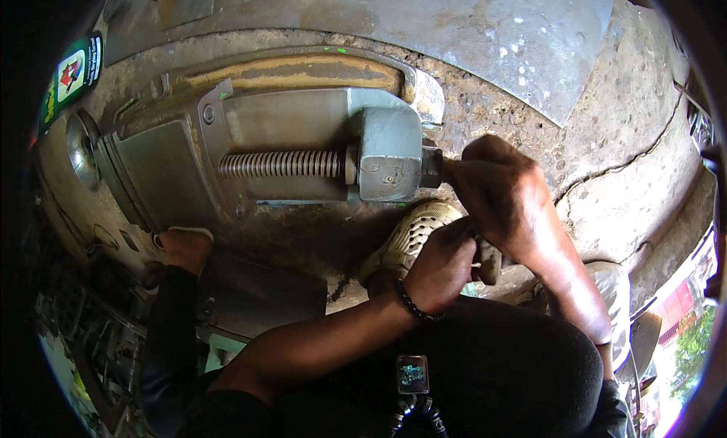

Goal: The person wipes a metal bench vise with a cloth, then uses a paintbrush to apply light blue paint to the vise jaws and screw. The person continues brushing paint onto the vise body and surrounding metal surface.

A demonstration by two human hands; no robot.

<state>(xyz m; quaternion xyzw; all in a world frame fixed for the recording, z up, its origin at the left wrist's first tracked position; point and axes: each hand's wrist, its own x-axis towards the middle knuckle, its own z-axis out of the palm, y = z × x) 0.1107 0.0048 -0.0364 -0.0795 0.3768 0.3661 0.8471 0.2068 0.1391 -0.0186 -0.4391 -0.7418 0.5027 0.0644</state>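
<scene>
A large grey-green bench vise [390,154] lies lengthwise in front of me, its threaded screw [284,165] exposed. At the screw's right end, my right hand [503,192] is curled closed beside the dark screw head [431,168]. Close below it, my left hand [439,268], with a dark beaded bracelet [415,302] at the wrist, is closed too. Its fingertips meet the underside of the right hand. A blunt brownish piece [491,264] shows just right of the left fingers; I cannot tell what it is. What either hand grips is hidden.
My shoe with holes [413,237] stands beneath the vise's near side, and another foot [188,249] is at its left. A metal sheet [485,44] lies on the stained floor beyond. A green container [72,82] stands far left. A dark flat plate [265,294] lies near my legs.
</scene>
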